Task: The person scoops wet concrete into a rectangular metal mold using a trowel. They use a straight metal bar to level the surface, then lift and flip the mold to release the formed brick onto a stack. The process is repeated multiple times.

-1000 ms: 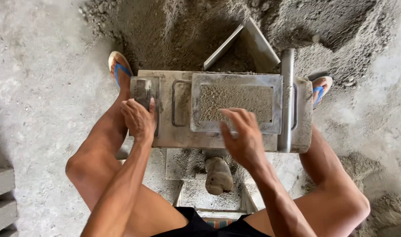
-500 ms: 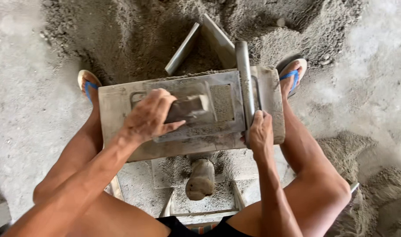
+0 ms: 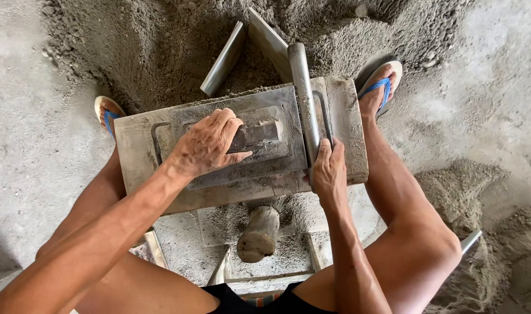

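Grey metal block mould at frame centre, under both hands.
Left hand clenched around dark handle of mould's press plate; right hand gripping steel lever bar.

A block-making yard: metal block mould, sand-cement heap, concrete floor.

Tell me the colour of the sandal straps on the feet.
Blue straps on pale-soled sandals, clearest in the head view, right foot.

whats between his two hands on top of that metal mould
In the head view, a bare strip of the grey lid separates the left hand from the right hand, which grips the metal bar.
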